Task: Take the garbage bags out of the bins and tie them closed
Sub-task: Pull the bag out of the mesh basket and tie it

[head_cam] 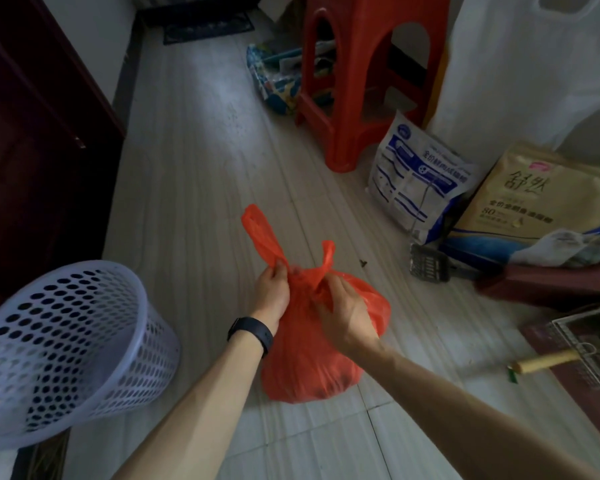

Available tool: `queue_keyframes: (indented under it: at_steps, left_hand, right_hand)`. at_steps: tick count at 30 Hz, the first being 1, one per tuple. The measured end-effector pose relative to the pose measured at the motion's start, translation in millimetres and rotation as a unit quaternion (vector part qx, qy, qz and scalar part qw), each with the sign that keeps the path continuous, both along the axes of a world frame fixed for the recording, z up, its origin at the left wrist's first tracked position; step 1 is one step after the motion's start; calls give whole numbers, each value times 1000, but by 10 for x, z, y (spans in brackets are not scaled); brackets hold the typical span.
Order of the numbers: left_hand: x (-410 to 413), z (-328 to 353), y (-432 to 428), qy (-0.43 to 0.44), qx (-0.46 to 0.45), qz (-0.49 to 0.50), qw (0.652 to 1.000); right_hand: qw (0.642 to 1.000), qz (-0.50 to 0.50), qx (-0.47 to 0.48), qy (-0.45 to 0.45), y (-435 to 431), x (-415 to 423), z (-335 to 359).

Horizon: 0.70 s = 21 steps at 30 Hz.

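Note:
A full orange garbage bag (302, 368) rests on the pale tiled floor in the middle of the view. Its two handle loops stick up from a bunched neck. My left hand (272, 292) pinches the left loop at its base, and my right hand (343, 313) grips the bag's neck by the shorter right loop. A pale lavender mesh bin (66, 348) stands to the left, tilted, with no bag inside that I can see.
A red plastic stool (357, 81) stands beyond the bag. Two printed sacks (420, 188) lean at the right, beside a dark scoop (430, 263). A dark wooden cabinet (32, 150) lines the left side. A wire tray with a wooden handle (586, 344) lies at the right edge.

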<state>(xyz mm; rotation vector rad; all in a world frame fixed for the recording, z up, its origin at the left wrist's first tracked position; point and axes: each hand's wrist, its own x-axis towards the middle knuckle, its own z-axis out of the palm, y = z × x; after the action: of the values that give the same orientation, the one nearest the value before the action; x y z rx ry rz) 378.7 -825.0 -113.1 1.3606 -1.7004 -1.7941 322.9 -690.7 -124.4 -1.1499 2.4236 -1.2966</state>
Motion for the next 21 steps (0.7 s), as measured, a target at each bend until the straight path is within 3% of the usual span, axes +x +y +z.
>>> queue_keyframes:
  at_steps: [5, 11, 14, 17, 21]
  left_hand:
    - [4, -13, -17, 18, 38, 4, 999]
    - [38, -56, 68, 2, -57, -105, 993]
    - [69, -14, 111, -51, -133, -164, 976]
    - [103, -53, 67, -96, -240, -205, 944]
    - [134, -56, 14, -100, -234, -225, 940]
  right_hand:
    - [973, -159, 5, -170, -166, -113, 165]
    - [931, -205, -51, -298, -340, -276, 259]
    - [899, -218, -75, -372, -424, -295, 198]
    - [899, -201, -63, -385, -427, -314, 216]
    - [907, -179, -64, -376, -351, -291, 202]
